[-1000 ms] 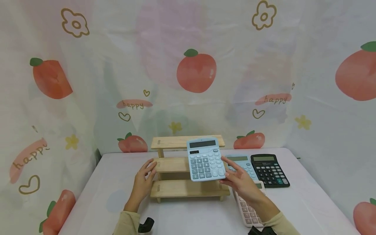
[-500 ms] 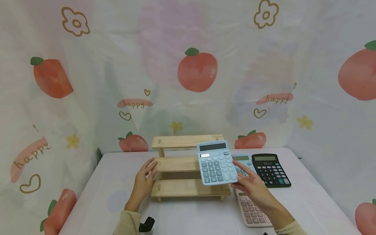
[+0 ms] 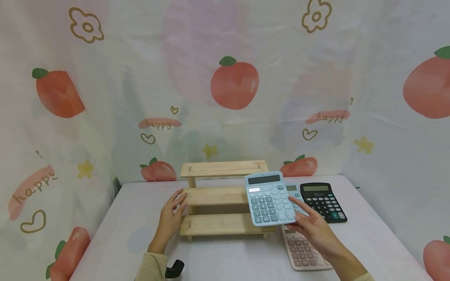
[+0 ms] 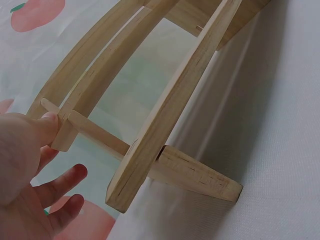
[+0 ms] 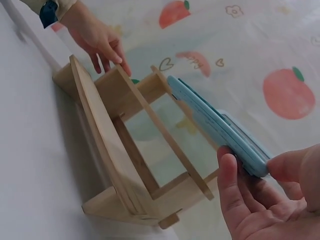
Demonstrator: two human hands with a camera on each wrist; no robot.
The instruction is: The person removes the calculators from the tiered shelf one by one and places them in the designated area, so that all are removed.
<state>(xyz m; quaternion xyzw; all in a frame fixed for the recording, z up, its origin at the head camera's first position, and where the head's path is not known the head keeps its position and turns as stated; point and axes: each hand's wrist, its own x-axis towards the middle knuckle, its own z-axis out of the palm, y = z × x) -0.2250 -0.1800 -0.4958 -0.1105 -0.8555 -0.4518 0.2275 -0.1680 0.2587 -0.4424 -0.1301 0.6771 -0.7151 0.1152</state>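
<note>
My right hand (image 3: pixel 314 230) pinches a light blue calculator (image 3: pixel 263 205) by its lower right side, thumb and fingers on opposite faces. The calculator is in the air, keys facing me, in front of the right part of a three-tier wooden stand (image 3: pixel 218 195). In the right wrist view the calculator (image 5: pixel 215 125) appears edge-on beside the stand. My left hand (image 3: pixel 170 218) holds the left end of the stand's middle board. In the left wrist view my thumb and index finger pinch that board end (image 4: pixel 65 135), while the other fingers stay off the wood.
Right of the stand lie a black calculator (image 3: pixel 323 203), a second blue calculator (image 3: pixel 293 189) partly hidden behind the held one, and a pink calculator (image 3: pixel 300 253) nearer me, partly under my right hand. All rest on the white table (image 3: pixel 228 257). A fruit-printed curtain (image 3: pixel 140 78) closes off the back.
My right hand has carried the blue calculator to the right and slightly down, away from the middle of the stand. My left hand has kept its place on the board.
</note>
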